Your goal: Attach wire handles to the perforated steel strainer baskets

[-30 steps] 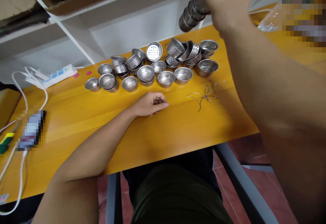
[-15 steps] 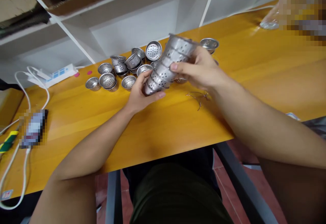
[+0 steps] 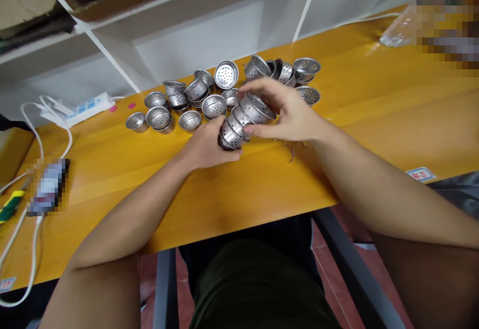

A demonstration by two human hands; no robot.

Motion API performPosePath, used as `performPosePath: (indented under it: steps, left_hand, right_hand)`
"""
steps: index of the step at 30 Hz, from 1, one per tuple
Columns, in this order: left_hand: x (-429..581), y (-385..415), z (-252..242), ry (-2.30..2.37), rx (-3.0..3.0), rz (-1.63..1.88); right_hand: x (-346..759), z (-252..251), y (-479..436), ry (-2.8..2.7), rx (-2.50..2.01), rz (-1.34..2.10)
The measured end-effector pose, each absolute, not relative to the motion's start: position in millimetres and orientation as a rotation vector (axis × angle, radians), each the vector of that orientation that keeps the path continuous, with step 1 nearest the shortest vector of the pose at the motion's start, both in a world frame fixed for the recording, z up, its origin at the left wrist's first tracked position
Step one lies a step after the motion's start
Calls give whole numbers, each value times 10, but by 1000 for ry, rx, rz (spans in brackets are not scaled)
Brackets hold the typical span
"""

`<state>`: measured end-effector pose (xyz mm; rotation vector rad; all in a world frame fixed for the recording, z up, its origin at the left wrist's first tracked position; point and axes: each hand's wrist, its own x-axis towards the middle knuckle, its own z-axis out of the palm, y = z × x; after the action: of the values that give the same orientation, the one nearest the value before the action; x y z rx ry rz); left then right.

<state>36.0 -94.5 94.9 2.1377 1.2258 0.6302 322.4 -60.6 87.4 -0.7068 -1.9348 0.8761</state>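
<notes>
Going L to R, work is looking prob. midway: on the table (image 3: 202,209), one single cup (image 3: 136,123) is standing at the far L end of the group; next to it a nested pair (image 3: 157,118) is sitting, w/ more cups (image 3: 226,76) standing loose or leaning in short, untidy piles along the back; in the middle, approx. four or five cups are already sitting one in another as a tilted stack (image 3: 235,128), up in the hands; R of that, tipped cups (image 3: 258,68) are lying against each other, partly hidden, and a few more are standing at the R end; so one stack is looking done, more or less, and many cups are remaining outside it. Grip, same order: L hand (image 3: 207,142) is curling round the stack's lower L end, fingers behind, thumb under, closed to about the stack's width; R hand (image 3: 290,114) is holding the upper R end, thumb on the near side, fingers arching over the top cup, spread moderately wide; exact fingertip contact on the far side is hidden, can't tell; thin wires (image 3: 291,155) are lying just below R hand, partly covered, untouched AFAICT.
</notes>
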Motion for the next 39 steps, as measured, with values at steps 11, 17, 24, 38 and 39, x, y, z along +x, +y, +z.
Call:
performPosePath:
  steps: [11, 17, 24, 38, 39]
  left_hand:
    - [341, -949, 1018, 1388, 2292, 374]
    - [279, -839, 966, 1281, 2281, 452]
    - [164, -690, 903, 1013, 2095, 587]
    - [-709, -504, 1554, 1611, 1933, 1348]
    - [-653, -556, 1517, 1651, 1938, 1320]
  right_hand:
    - [3194, 712, -543, -2130, -672, 892]
    - [3199, 705, -542, -2115, -647, 879]
    - [3289, 679, -450, -2048, -541, 759]
    - [3627, 564, 77, -1538, -721, 244]
    - [3616, 542, 94, -1544, -686, 226]
